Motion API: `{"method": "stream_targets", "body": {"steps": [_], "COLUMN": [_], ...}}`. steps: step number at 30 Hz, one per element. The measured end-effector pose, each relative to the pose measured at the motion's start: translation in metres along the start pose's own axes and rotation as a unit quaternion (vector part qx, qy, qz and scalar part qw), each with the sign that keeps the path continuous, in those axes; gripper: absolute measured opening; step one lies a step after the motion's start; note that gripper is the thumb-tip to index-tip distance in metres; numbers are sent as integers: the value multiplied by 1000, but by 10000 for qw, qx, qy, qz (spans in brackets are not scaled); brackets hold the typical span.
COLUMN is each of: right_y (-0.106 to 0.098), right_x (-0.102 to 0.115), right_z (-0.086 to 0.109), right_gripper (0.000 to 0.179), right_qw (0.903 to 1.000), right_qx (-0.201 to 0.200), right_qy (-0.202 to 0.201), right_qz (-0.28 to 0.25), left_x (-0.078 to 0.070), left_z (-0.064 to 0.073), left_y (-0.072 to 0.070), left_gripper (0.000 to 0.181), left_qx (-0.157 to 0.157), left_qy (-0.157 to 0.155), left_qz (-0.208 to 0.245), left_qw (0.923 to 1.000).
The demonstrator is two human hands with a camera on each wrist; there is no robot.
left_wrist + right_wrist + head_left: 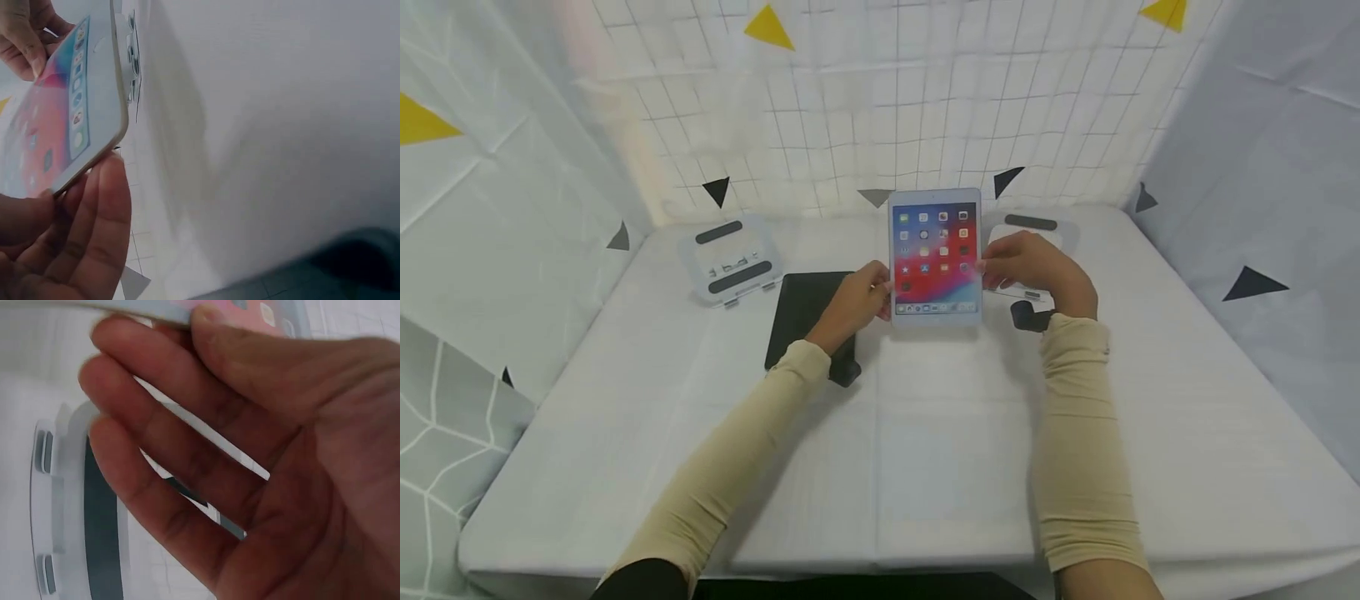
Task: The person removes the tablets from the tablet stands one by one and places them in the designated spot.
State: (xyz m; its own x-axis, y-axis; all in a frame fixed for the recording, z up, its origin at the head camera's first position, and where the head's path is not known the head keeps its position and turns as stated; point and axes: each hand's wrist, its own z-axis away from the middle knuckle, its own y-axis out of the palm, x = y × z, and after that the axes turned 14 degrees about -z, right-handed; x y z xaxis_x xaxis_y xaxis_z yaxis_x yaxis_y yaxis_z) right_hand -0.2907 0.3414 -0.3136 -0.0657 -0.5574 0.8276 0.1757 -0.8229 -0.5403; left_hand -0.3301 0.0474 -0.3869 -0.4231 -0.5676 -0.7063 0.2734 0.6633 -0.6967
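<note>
Between both hands a white tablet (936,258) is held upright, its lit screen of app icons facing the head camera. The left hand (859,296) pinches its lower left edge, thumb on the front and fingers behind, as the left wrist view shows (75,231). On the opposite side the right hand (1033,265) pinches the right edge between thumb and index finger; its other fingers spread loosely in the right wrist view. Below the left hand, a black flat tablet-like slab (801,308) lies on the table. Behind the right hand is a stand (1063,237), partly hidden.
A similar pale folding stand (730,260) with dark pads lies at the back left of the white-covered table (955,467). White cloth walls with a grid pattern and triangles (770,28) close off the back and sides.
</note>
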Motion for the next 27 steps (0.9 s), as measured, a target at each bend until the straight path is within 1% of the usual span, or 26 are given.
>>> {"method": "stream_targets", "body": {"steps": [3,6,9,11,15,17,22,24,27], "right_y": [7,13,17,18,18,19,25,28,32], "right_x": [2,4,5,5,5,6,6,5,5], "right_z": [-6,-10,-14,-16,-18,-17,-19,-21,-23], "right_gripper": [29,28,27,26,25,25,26,26,27], "right_qw": [9992,9975,9953,9934,9894,9878,9863,9856,9847], "right_qx": [336,620,842,977,1235,1350,1505,1522,1495], "right_qy": [-50,-12,70,34,-105,-128,10,105,268], "right_qz": [185,345,469,592,763,768,676,731,852], "left_x": [8,15,21,23,23,23,25,27,28], "left_z": [10,18,25,28,31,32,34,35,36], "left_y": [-2,-3,-4,-3,-2,-3,-8,-9,-9], "left_gripper": [17,18,17,16,17,19,19,18,18], "left_qx": [55,164,315,397,518,567,637,678,720], "left_qy": [-234,-388,-415,-404,-385,-419,-520,-549,-561], "left_qz": [22,74,206,278,210,168,111,64,-122], "left_qw": [9997,9991,9984,9980,9977,9974,9966,9962,9958]}}
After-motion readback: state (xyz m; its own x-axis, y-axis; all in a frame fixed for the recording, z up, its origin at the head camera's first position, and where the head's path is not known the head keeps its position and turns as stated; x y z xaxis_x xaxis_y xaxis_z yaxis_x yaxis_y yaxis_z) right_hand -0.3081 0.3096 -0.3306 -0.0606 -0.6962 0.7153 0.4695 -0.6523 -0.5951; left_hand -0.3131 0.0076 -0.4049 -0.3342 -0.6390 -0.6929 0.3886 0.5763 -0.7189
